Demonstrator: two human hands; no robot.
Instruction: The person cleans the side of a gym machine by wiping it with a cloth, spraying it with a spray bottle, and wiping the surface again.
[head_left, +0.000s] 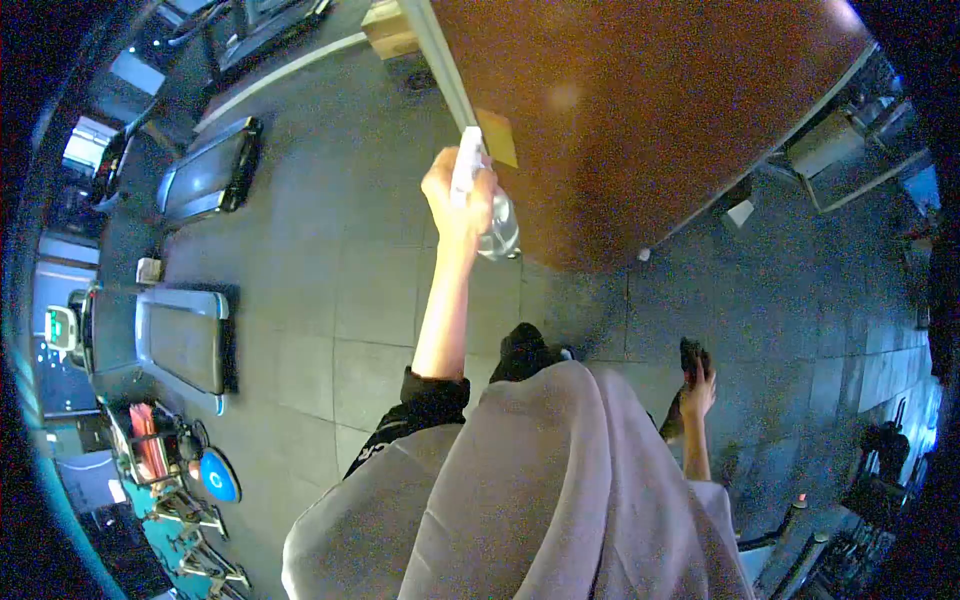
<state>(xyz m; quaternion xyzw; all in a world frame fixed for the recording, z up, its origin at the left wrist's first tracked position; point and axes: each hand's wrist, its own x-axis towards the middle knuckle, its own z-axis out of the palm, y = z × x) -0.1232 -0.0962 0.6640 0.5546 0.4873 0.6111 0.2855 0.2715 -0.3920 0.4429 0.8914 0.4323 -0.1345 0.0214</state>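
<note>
My left hand [458, 205] reaches forward, its fingers wrapped round the neck of a spray bottle [503, 235]. The bottle has a white trigger head and a clear body, and it is tilted beside the near left part of a reddish-brown panel [640, 120]. A yellow piece [497, 138], perhaps a card, shows on that panel just past the spray head. Low on the right side, my right hand [699, 396] is closed on a dark, crumpled-looking cloth [691, 354]. The cloth's far side is blurred.
Treadmills [184, 340] line the left side. A blue balance dome [220, 474] and more gym equipment lie at lower left. A wooden box [390, 30] stands at the top. Racks and a bench [825, 145] are on the right, over grey floor tiles [380, 290].
</note>
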